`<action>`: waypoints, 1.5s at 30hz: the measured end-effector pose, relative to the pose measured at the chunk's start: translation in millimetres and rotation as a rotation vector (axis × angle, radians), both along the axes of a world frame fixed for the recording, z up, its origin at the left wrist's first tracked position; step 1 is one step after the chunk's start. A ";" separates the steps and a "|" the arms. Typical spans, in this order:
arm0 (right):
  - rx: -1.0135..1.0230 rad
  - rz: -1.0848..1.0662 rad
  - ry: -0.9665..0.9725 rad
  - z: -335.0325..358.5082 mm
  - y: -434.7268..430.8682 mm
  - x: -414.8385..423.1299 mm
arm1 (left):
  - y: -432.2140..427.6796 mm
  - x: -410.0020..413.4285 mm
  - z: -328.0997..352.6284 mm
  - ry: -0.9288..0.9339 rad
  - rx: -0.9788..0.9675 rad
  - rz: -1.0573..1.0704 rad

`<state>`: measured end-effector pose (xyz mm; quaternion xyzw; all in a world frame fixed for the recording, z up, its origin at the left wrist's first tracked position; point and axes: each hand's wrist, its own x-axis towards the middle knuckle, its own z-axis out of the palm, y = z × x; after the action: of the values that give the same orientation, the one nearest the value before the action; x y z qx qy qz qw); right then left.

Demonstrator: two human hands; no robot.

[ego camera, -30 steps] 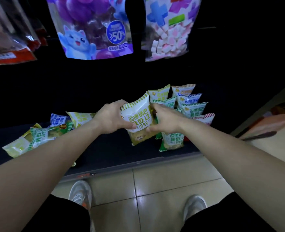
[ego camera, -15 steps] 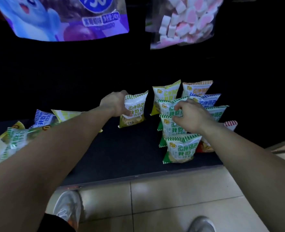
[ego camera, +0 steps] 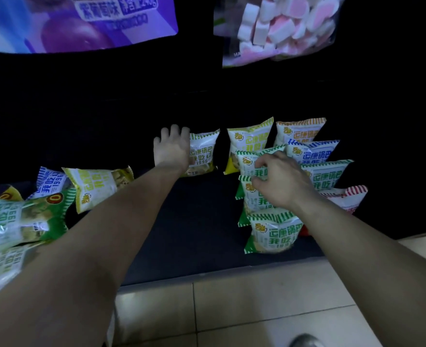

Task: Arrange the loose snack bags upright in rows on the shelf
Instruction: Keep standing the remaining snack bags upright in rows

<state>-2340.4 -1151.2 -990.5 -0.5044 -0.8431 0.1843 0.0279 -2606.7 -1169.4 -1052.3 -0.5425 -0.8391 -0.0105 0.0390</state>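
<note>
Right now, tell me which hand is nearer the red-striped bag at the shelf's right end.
Right. The right hand pinches a green-striped bag in the row just left of the red-striped bag; the left hand rests against an olive-striped bag farther left, at the back of the shelf.

"运康锅巴" and "1996" on upright snack bag [ego camera: 204, 156], "紫葡萄味" and "240g" on purple pouch [ego camera: 81, 28]

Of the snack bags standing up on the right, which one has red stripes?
The red-striped bag, the front one in the rightmost row. The other bags standing there carry green, blue, orange or yellow stripes instead.
</note>
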 end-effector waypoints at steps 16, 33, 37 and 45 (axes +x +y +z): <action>-0.014 0.011 -0.012 2.4 -1.6 -3.0 | 0.6 -5.0 -2.7 -0.455 0.205 0.027; 0.006 0.119 -0.062 16.5 -27.3 -39.7 | -36.5 -17.8 37.8 -0.279 -0.076 -0.028; 0.006 0.201 -0.085 27.6 -52.7 -64.6 | -77.1 -37.3 81.2 -0.266 -0.095 -0.050; -0.056 0.310 -0.155 24.0 -98.7 -135.1 | -227.4 -119.3 103.8 -0.245 -0.337 0.049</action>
<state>-2475.5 -1249.9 -966.6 -0.3815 -0.9050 0.1704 -0.0802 -2726.0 -1396.9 -948.5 -0.5156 -0.8403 0.0650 -0.1541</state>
